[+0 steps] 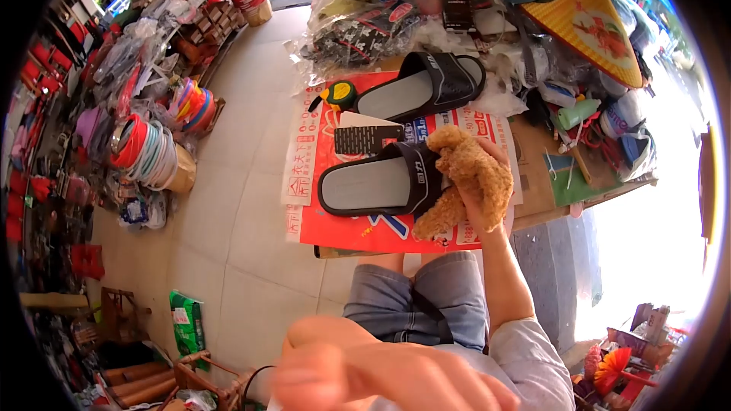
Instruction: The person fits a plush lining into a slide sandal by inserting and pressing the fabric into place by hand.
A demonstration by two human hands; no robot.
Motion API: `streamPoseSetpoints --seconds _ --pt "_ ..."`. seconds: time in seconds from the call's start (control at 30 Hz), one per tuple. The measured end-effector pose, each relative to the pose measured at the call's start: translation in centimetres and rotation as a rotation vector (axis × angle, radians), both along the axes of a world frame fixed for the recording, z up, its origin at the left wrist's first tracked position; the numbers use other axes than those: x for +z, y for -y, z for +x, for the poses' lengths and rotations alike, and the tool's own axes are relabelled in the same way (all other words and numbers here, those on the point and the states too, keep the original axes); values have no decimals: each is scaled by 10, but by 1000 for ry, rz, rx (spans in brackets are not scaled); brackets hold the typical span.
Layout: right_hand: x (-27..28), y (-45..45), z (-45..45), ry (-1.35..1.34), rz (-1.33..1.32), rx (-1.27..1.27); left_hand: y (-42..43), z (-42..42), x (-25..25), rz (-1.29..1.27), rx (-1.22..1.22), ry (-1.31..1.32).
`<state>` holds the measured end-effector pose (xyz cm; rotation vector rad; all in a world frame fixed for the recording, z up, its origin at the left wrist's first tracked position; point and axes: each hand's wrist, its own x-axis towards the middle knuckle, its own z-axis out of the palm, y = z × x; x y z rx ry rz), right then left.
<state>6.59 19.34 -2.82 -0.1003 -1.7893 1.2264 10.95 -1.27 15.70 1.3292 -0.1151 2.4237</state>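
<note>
My right hand [475, 209] is closed around a brown curly plush piece [487, 175], whose exact kind I cannot make out. The plush lies against the toe end of the nearer black slide slipper [415, 179] with a grey insole. Behind it rests a second black slide slipper [434, 85]. Close to the camera, my left hand [396, 365] is blurred, with its fingers stretched out to the right and nothing seen in them. A dark patterned card [369, 139] lies between the slippers, and a yellow-and-black tape measure [339, 95] sits by the farther one.
Red printed sheets [343, 232] cover part of the table. Plastic-wrapped goods [358, 38] are heaped at its back, with a yellow conical hat [590, 27] at the right. Coiled hoses [148, 156] and packed shelves line the left. A green bag [188, 325] is on the tiled floor.
</note>
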Motion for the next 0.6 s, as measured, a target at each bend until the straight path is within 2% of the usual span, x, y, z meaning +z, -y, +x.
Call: streamPoseSetpoints --seconds 0.07,0.1,0.2,0.33,0.37,0.47,0.5,0.6 --pt "1 2 0 10 17 -8 -12 -5 1 140 -180 -48" --pt "2 1 0 14 36 -38 -3 -5 6 62 -221 -14" --pt "-3 -3 -1 -7 63 -15 -6 -10 -4 116 -258 -73" --pt "1 -4 -1 1 165 -54 24 17 -2 -61 -87 231" --pt "3 -4 1 6 178 -82 44 8 -3 -237 -3 126" --pt "7 -4 1 -10 167 -43 40 -5 -1 -367 113 -64" --pt "7 -3 1 -14 158 -34 38 -5 -4 -314 99 -130" --pt "4 -1 -1 -34 134 -11 44 8 -9 -313 275 -155"
